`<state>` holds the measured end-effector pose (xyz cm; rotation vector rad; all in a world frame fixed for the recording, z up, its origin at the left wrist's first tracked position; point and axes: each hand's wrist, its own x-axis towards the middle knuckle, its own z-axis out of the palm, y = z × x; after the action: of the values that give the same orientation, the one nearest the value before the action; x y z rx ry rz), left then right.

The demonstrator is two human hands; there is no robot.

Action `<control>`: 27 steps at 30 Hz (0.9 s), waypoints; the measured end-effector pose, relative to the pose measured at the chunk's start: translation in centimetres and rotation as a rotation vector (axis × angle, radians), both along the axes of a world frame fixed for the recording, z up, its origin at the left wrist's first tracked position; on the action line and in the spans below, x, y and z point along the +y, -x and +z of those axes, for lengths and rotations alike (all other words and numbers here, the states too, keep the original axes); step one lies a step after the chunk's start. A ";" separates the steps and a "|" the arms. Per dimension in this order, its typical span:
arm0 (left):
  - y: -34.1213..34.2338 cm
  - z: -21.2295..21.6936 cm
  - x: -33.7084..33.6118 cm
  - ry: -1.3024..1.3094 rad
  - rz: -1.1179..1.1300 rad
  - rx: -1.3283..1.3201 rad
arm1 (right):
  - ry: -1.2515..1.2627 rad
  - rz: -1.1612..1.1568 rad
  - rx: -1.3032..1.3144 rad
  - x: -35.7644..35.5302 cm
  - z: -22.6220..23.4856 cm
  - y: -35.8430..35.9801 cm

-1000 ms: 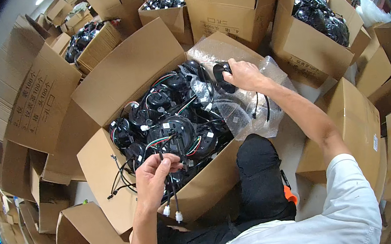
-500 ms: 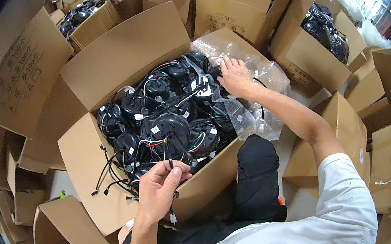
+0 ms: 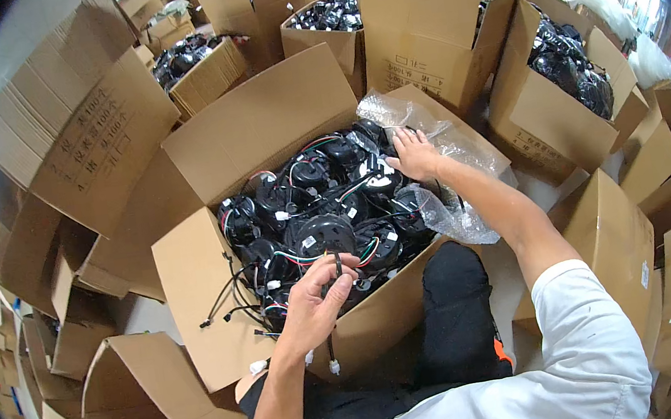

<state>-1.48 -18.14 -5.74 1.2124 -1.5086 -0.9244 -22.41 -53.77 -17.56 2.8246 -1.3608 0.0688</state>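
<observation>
My left hand (image 3: 319,299) is closed in a pinch around a black cable (image 3: 338,265) at the near side of an open cardboard box. Its white connector (image 3: 335,367) appears to dangle below the hand. Several round black plastic housings (image 3: 325,234) with coloured wires and small white labels fill the box. My right hand (image 3: 417,155) lies with fingers spread at the box's far right corner, over black parts and beside clear bubble wrap (image 3: 458,215). What lies under its palm is hidden.
Loose cables (image 3: 229,294) hang over the box's left flap (image 3: 201,310). Open cartons (image 3: 565,131) of wrapped black parts stand behind and to the right. A tall carton flap (image 3: 105,137) rises at left. My knee (image 3: 455,295) is against the box's near side.
The view has shifted, so the box appears further right and lower. My left hand has moved slightly toward the housings, still pinching the cable. The right hand has shifted slightly left over the parts.
</observation>
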 end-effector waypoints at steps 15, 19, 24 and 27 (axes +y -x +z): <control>2.9 6.4 -0.9 0.139 -0.203 0.492 | -1.398 0.334 -1.117 22.1 12.9 1.7; 3.5 5.9 -2.4 0.055 0.252 0.263 | -1.248 0.247 -1.231 21.6 12.2 4.1; 4.6 2.5 -1.4 -0.273 0.004 0.173 | -1.211 0.501 -1.266 22.9 14.0 5.7; 5.6 3.5 -1.6 -0.217 0.163 -0.084 | -0.511 0.382 -1.185 22.2 11.6 5.7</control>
<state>-7.07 -19.75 -2.21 1.5242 -1.3771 -0.9555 -28.10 -31.55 -5.96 3.5242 -0.8539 1.8741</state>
